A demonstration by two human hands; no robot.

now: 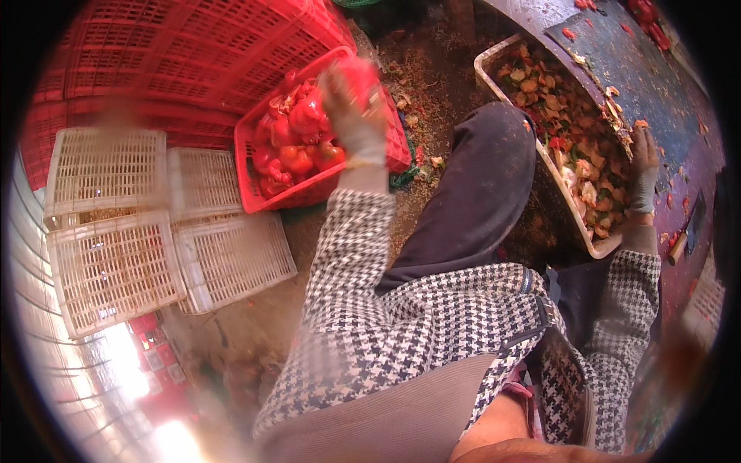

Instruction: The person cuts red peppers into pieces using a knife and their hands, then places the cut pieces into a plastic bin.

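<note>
My left hand [353,124], in a soiled light glove, is motion-blurred above a red plastic crate [292,194] at the upper centre. Its fingers are around a blurred red bell pepper [360,72]. Below it, the crate holds several red bell peppers [307,116]. My right hand [644,159], also gloved, lies with extended fingers on the edge of a dark worktable [654,98], beside scraps along that edge. Nothing is seen held in it, though its palm is hidden. Under the edge stands a pale-rimmed tub [564,179] of pepper cores and trimmings.
A knife [688,231] with a wooden handle lies on the table at the right. Large red crates [191,52] stand at the upper left, with several white slatted crates [116,266] below them. My bent knee [492,144] is between the red crate and the tub. Seeds and scraps litter the floor.
</note>
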